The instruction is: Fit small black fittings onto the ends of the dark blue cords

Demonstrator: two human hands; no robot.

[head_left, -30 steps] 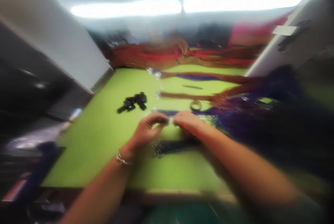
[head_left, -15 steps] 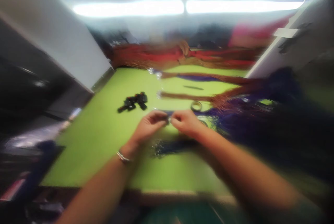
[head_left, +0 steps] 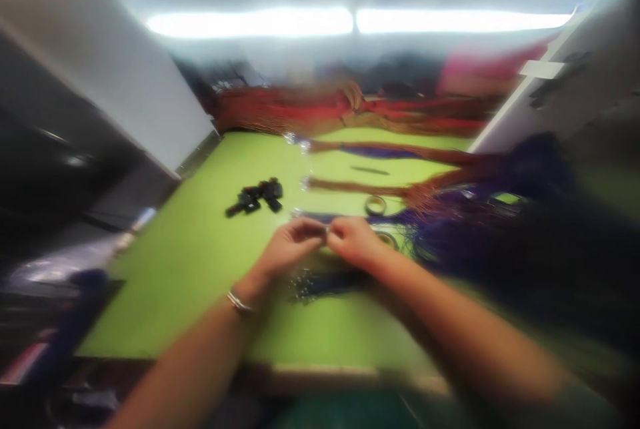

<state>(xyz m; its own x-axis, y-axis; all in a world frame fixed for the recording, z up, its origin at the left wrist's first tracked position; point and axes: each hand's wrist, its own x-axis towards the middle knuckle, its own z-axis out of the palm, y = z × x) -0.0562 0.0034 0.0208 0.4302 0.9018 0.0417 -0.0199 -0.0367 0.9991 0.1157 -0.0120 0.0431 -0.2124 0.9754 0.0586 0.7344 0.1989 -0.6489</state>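
Above the middle of the green table [head_left: 165, 282], my left hand [head_left: 283, 245] and my right hand [head_left: 357, 242] meet at the fingertips. Each is closed in a pinch. Whatever small piece sits between them is mostly covered by the fingers and blurred. Just below lies a bundle of dark blue wires [head_left: 335, 282] with shiny metal ends. Behind my hands runs another blue wire bundle [head_left: 395, 217]. A heap of small black parts, apparently connector housings [head_left: 255, 195], rests to the left of my fingers.
Two tape rolls [head_left: 369, 209] lie behind my right hand. Brown wire bundles [head_left: 360, 185] and a thin dark pen-like tool [head_left: 370, 170] are farther back. Dark blue wires [head_left: 500, 249] pile up on the right. Red and brown wires [head_left: 300, 107] line the back; panels [head_left: 145, 82] flank the table.
My hands have drawn slightly closer together and a touch lower in view. The dark bit that showed at my left fingertips is now largely hidden. Objects on the table stay put.
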